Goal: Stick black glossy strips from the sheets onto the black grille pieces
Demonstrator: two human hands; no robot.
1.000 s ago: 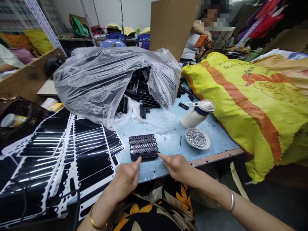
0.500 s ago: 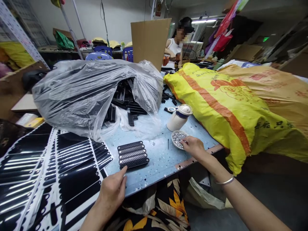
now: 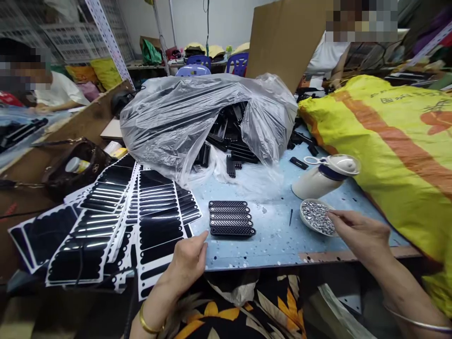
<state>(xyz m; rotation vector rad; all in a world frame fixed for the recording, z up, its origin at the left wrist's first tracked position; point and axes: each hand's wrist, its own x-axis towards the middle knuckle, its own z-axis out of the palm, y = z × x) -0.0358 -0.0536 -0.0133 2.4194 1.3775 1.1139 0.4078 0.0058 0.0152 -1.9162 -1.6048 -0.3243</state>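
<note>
While the left hand (image 3: 187, 261) remains at the near-left corner of the black perforated strips (image 3: 231, 219), the right hand (image 3: 367, 235) has shifted from their right end to the bowl (image 3: 302, 217). Sheets of black cutouts (image 3: 158, 202) lie left of the left hand. Its index finger is extended, the others curled; contact with the strips cannot be confirmed. The strips lie side by side on the tabletop (image 3: 261, 256), right of that fingertip, their right ends now unattended. A thin dark pin (image 3: 291, 217) lies between strips and bowl. At the bowl's right side, the right hand's thumb and index are pressed together beside small silver parts (image 3: 316, 216); whether they pinch one cannot be determined.
</note>
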